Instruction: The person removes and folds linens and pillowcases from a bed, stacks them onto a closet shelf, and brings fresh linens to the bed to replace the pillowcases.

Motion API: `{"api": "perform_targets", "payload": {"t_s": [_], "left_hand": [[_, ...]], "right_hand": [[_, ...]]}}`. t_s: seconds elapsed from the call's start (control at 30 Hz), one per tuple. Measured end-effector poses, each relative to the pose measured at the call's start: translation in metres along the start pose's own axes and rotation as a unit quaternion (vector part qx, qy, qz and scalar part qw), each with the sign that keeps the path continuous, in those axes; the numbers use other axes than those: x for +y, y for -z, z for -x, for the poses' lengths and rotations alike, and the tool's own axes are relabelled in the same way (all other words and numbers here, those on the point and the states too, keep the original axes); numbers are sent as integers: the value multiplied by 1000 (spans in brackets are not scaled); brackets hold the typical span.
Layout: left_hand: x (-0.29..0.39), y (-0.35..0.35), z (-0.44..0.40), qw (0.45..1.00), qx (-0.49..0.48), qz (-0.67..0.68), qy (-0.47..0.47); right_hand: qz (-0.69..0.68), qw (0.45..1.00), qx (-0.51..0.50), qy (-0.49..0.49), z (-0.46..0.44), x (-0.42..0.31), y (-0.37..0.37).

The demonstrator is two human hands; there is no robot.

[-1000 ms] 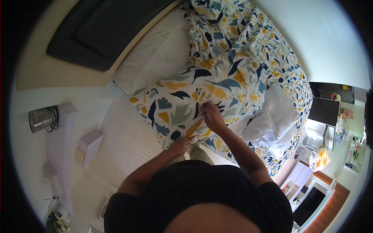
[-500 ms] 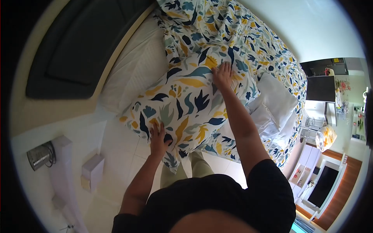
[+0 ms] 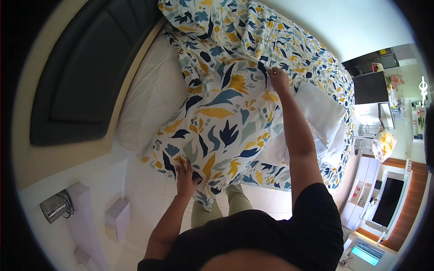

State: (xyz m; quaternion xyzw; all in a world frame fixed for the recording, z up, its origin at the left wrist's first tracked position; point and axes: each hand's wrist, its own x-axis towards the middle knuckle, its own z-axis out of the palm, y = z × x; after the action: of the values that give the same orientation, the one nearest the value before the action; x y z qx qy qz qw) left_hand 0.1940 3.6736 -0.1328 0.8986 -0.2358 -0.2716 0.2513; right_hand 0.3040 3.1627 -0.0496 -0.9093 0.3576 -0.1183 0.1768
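Note:
A white bedspread with a blue, yellow and grey-green leaf print (image 3: 217,113) lies across the bed, wrinkled toward the far side. My right hand (image 3: 279,80) is closed, pinching a fold of this bedspread far out in front of me. Closer in, my left hand (image 3: 184,179) rests on the spread's near edge with its fingers apart. A corner of the cloth hangs down beside that hand, over my legs. To the right of the spread's raised part lie white pillows (image 3: 318,106), partly behind my right forearm.
The bare white mattress (image 3: 151,95) shows on the left, against a dark padded headboard (image 3: 86,77). At lower left are a metal cylinder (image 3: 56,207) and a pale box (image 3: 117,217). A television (image 3: 388,202) and a draped yellow-and-white cloth (image 3: 384,145) stand at the right.
My right hand has moved away and slightly right, going from lying flat to pinching the bedspread. The cloth there is pulled flatter outward. My left hand stays at the near edge.

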Motion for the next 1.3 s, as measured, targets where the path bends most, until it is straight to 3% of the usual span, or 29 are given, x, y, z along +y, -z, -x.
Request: {"api": "perform_targets", "payload": {"t_s": [0.07,0.13,0.17,0.2,0.23,0.3,0.37,0.43,0.53,0.63,0.67,0.77,0.87,0.93,0.97,1.07,1.17,1.2,1.23,1.3], "left_hand": [[7,21,-2,999,-32,18,-10],[-15,28,-9,995,-74,44,-55],[2,45,-13,994,-41,85,-55],[34,74,-22,991,-8,125,-56],[71,102,-29,984,27,166,-54],[163,140,-39,945,111,270,-146],[235,154,-51,899,288,188,-270],[277,156,-69,913,338,116,-197],[274,160,-108,929,223,271,-116],[314,185,-35,894,109,421,-112],[334,182,-6,893,95,424,-116],[389,182,61,831,76,479,-272],[442,182,108,792,10,502,-347],[471,183,132,766,11,443,-467],[480,183,144,748,11,410,-521],[488,194,180,701,-11,418,-578],[474,200,209,636,195,352,-659],[468,200,220,628,254,335,-655],[463,200,234,649,303,326,-617],[460,214,257,695,434,187,-542]], "right_hand": [[-73,996,-32,45,34,-14,18],[-160,969,-176,62,90,-38,38],[-183,954,-233,49,121,-57,52],[-127,957,-241,99,149,-70,65],[-181,948,-223,136,176,-86,90],[-226,927,-246,172,212,-95,119],[-279,897,-264,219,244,-107,150],[-306,872,-278,261,274,-113,174],[-273,866,-300,293,296,-92,182],[-241,917,28,317,305,-66,188],[-194,930,41,310,310,-58,203],[-469,864,88,160,311,-26,228],[-383,897,41,216,301,-11,280],[-355,901,17,247,269,-9,314],[-378,892,-10,247,255,-6,325],[-519,784,-103,325,265,-53,411],[-446,733,80,508,302,-89,426],[-406,757,162,486,315,-95,426],[-362,726,254,526,322,-102,434],[-381,706,302,514,327,-115,450]]}}
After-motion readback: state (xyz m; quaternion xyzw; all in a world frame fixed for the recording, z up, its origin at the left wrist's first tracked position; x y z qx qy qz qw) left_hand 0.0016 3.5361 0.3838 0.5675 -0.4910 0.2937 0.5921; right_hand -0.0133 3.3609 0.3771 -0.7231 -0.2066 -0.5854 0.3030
